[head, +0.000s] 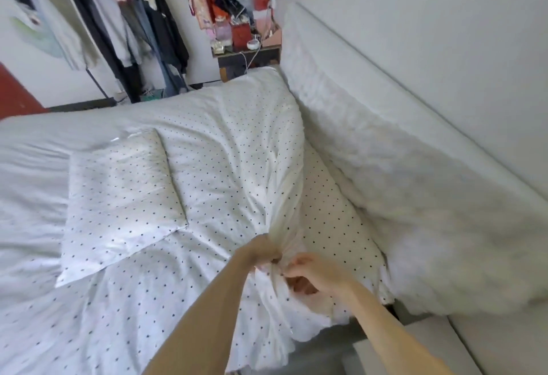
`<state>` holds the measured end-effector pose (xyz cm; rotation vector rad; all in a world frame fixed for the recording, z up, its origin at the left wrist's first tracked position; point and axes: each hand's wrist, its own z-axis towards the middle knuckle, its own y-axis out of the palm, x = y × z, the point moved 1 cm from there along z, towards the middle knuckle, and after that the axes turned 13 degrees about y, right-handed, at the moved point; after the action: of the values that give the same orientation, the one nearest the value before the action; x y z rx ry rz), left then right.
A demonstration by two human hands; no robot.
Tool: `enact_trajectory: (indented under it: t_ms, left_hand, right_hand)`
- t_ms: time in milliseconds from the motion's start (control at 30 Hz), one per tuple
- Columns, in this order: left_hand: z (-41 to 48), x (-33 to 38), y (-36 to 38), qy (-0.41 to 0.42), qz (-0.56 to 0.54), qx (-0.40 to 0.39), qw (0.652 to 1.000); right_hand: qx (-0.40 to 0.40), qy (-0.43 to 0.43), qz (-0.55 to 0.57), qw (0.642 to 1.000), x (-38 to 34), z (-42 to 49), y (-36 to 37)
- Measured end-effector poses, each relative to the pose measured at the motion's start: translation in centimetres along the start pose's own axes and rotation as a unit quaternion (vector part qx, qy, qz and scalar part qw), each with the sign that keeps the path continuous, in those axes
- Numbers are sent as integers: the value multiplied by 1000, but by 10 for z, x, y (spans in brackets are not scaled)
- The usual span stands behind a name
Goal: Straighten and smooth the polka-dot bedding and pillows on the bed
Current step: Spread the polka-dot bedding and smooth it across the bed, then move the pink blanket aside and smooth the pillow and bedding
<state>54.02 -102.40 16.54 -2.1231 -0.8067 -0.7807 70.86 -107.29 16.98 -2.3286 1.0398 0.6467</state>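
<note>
A white duvet with small black dots [225,149] covers the bed, wrinkled and gathered toward its near right corner. My left hand [262,248] is closed on a bunched fold of that duvet near the bed's edge. My right hand [314,275] sits just right of it, fingers curled at the same bunch of fabric; its grip is unclear. A polka-dot pillow [118,205] lies flat on top of the duvet to the left. Dotted bedding [332,214] shows between the duvet's edge and the headboard.
A white padded headboard with fluffy white fabric [415,167] runs along the right wall. A cluttered bedside shelf [246,48] stands at the far corner. Clothes hang on a rack [124,19] beyond the bed. A white ledge [415,345] lies at lower right.
</note>
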Motion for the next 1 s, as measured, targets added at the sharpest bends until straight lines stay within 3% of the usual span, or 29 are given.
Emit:
enact_trajectory:
  t_ms: [133,233,433,600,767,900,1000]
  left_hand:
    - [-61,-101,-69,-13,-31,85,996]
    - [-103,-192,-120,-43,-44,142,988]
    - [-186,-381,-221,-154,-8,228,961]
    - [-231,-488,-284,-241,22,329,913]
    - [-242,-572,-283,-326,123,284,893]
    - [-209,-582,-255,-235,119,197,944]
    - [-184,-574,-248,-247,66,117,960]
  right_hand:
    - [64,-44,9,997,-75,28,52]
    - [49,-51,-142,987,-118,59,113]
    - [14,-51,-478,877,-180,128,289]
    - [-7,-74,-615,785,-176,178,378]
    - [-57,-16,-674,736,-132,222,442]
    - [-111,51,-684,719,-117,243,457]
    - [-157,26,-657,737,-155,268,462]
